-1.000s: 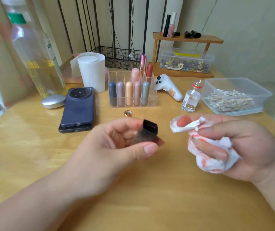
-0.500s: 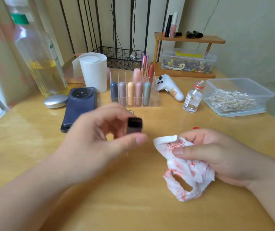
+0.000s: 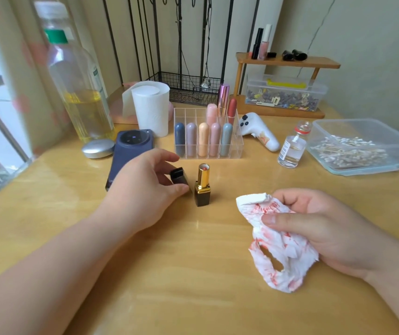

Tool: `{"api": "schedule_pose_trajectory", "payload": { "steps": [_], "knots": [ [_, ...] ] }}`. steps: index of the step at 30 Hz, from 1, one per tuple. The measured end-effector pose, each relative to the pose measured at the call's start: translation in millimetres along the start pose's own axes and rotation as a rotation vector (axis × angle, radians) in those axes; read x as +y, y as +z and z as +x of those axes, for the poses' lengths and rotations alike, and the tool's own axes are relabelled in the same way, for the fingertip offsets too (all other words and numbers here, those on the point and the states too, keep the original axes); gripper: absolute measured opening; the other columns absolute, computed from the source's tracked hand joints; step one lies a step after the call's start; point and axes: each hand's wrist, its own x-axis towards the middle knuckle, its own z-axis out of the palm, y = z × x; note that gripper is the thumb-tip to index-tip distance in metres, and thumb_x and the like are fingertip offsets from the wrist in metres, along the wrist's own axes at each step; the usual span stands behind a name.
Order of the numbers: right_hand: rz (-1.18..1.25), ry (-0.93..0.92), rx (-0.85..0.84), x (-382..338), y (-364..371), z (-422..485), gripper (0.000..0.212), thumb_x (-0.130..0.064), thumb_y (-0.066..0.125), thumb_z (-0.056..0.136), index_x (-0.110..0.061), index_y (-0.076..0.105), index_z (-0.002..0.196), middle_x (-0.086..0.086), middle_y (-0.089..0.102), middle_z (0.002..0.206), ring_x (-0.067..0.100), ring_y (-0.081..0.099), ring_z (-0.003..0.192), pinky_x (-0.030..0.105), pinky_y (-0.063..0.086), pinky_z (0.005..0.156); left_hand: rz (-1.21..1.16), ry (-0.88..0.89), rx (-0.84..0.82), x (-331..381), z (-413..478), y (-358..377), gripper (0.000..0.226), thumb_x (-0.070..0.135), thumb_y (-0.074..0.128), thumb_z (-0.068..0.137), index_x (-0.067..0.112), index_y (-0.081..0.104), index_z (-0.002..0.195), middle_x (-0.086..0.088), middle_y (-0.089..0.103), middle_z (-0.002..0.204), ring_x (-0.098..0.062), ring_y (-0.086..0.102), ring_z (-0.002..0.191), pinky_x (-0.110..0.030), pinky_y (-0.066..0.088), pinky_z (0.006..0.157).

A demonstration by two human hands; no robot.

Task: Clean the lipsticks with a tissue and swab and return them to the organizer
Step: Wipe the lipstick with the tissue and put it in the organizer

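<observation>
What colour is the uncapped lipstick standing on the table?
The lipstick has a gold tube on a black base; the head view shows it best.

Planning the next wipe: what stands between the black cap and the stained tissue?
The uncapped gold lipstick, upright on the table beside the cap; bare wood from there to the tissue. Head view.
</observation>
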Motion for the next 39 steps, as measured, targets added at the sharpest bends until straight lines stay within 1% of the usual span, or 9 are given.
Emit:
{"api": "schedule_pose_trajectory", "payload": {
  "steps": [5, 12, 14, 18, 22, 26, 33, 37, 39],
  "knots": [
    [0.018, 0.021, 0.012, -1.0, 2.3, 0.7, 0.027, -0.017, 0.073, 0.074, 0.005, 0.059, 0.081, 0.023, 0.065, 0.077, 0.03, 0.063, 0.069, 0.032, 0.05, 0.06, -0.049, -0.024, -0.083, 2.1, -1.0, 4.0, 0.049, 0.024, 0.079, 0.084, 0.032, 0.057, 0.127, 0.015, 0.07, 0.098, -0.002, 0.069, 0.06, -0.011, 0.05, 0.052],
    [0.004, 0.017, 0.012, -2.0, 4.5, -0.2, 0.02, -0.017, 0.073, 0.074, 0.0, 0.064, 0.078, 0.021, 0.065, 0.074, 0.028, 0.062, 0.065, 0.03, 0.05, 0.057, 0.047, 0.086, -0.124, 5.9, -7.7, -4.3, 0.07, 0.02, 0.078, 0.081, 0.04, 0.044, 0.138, 0.021, 0.056, 0.122, 0.004, 0.063, 0.079, -0.01, 0.048, 0.066],
    [0.022, 0.007, 0.009, -2.5, 4.4, -0.1, 0.018, -0.016, 0.073, 0.073, -0.001, 0.064, 0.077, 0.02, 0.064, 0.072, 0.027, 0.061, 0.063, 0.029, 0.049, 0.056, 0.011, 0.155, -0.081, 10.1, -14.1, -6.2, 0.065, 0.019, 0.071, 0.08, 0.042, 0.043, 0.135, 0.017, 0.05, 0.117, 0.0, 0.058, 0.08, -0.011, 0.044, 0.065],
    [0.213, -0.019, -0.024, -3.2, 4.1, 0.0, 0.012, -0.008, 0.068, 0.073, 0.0, 0.07, 0.081, 0.019, 0.062, 0.071, 0.026, 0.062, 0.06, 0.029, 0.051, 0.055, -0.08, 0.198, 0.056, 20.9, -25.4, -7.1, 0.035, 0.042, 0.065, 0.081, 0.035, 0.053, 0.113, 0.013, 0.055, 0.087, -0.007, 0.052, 0.068, -0.02, 0.038, 0.061],
    [0.407, -0.041, -0.063, -7.0, 3.0, -1.6, 0.02, -0.003, 0.072, 0.06, -0.002, 0.074, 0.08, 0.016, 0.06, 0.066, 0.023, 0.061, 0.055, 0.03, 0.053, 0.053, 0.055, 0.146, -0.021, 23.8, -31.0, 5.4, 0.046, 0.053, 0.07, 0.082, 0.037, 0.056, 0.123, 0.014, 0.063, 0.072, 0.002, 0.058, 0.07, -0.013, 0.037, 0.054],
    [0.485, -0.072, -0.088, -6.8, 1.8, -1.4, 0.042, -0.016, 0.089, 0.042, -0.004, 0.074, 0.079, 0.015, 0.061, 0.068, 0.024, 0.063, 0.058, 0.032, 0.054, 0.056, 0.045, 0.129, -0.067, 25.1, -31.5, 13.3, 0.053, 0.052, 0.072, 0.084, 0.034, 0.055, 0.131, 0.015, 0.063, 0.068, 0.005, 0.059, 0.068, -0.009, 0.042, 0.056],
    [0.497, -0.107, -0.156, -6.6, 1.2, -1.1, 0.019, -0.009, 0.065, 0.061, -0.002, 0.07, 0.078, 0.016, 0.057, 0.07, 0.029, 0.059, 0.058, 0.036, 0.051, 0.058, 0.071, 0.126, -0.077, 28.1, -29.6, 15.7, 0.046, 0.045, 0.072, 0.087, 0.032, 0.055, 0.128, 0.022, 0.064, 0.069, 0.009, 0.059, 0.066, -0.008, 0.042, 0.057],
    [0.519, -0.115, -0.184, -5.4, 1.2, -0.7, 0.017, -0.006, 0.062, 0.063, 0.001, 0.067, 0.078, 0.019, 0.057, 0.071, 0.032, 0.06, 0.059, 0.037, 0.052, 0.058, 0.139, 0.11, -0.093, 28.3, -26.4, 15.9, 0.021, 0.046, 0.071, 0.088, 0.037, 0.055, 0.101, 0.012, 0.058, 0.062, 0.003, 0.055, 0.061, -0.014, 0.034, 0.049],
    [0.536, -0.12, -0.193, -4.4, 1.0, -0.8, 0.017, -0.005, 0.062, 0.063, 0.002, 0.065, 0.077, 0.019, 0.056, 0.073, 0.032, 0.06, 0.06, 0.036, 0.052, 0.057, 0.176, 0.115, -0.087, 29.5, -25.9, 16.2, 0.025, 0.044, 0.07, 0.089, 0.036, 0.048, 0.083, 0.011, 0.057, 0.06, 0.0, 0.053, 0.057, -0.015, 0.03, 0.049]
  ]
}}
